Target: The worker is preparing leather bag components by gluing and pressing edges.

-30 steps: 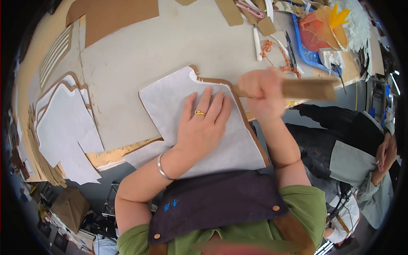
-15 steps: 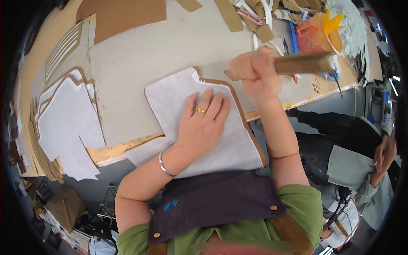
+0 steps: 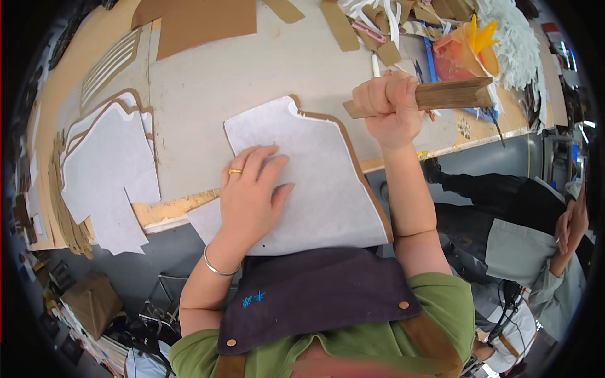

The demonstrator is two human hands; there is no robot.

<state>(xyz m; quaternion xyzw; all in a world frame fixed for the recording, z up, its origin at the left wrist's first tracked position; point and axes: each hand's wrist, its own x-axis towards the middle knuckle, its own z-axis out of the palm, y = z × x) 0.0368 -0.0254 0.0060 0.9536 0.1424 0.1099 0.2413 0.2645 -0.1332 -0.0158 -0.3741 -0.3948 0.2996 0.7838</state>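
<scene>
In the head view, the white panel (image 3: 321, 170) lies face up across the near edge of the surface (image 3: 201, 94), its lower part reaching past that edge to the person's dark apron (image 3: 315, 302), with brown edging (image 3: 354, 148) showing along its top notch and right side. The left grip (image 3: 247, 192) rests on the panel's left part, fingers slightly bent and thumb spread apart, closed on nothing. The right grip (image 3: 391, 112) is a full fist around a wooden bar (image 3: 449, 94), clenched near one end, with the longer length pointing right; the bar appears to be raised beyond the panel's upper right corner, clear of the edging. Judging by this, the step in hand seems to be working the panel's border with the bar, perhaps between strokes. The next move would call for the left grip to steady the panel flat, close to the border, and for the bar to be brought onto the edging without shifting the layers. Similar white pieces (image 3: 113, 164) lie stacked at left; an orange tub (image 3: 455, 53) stands at the upper right.
</scene>
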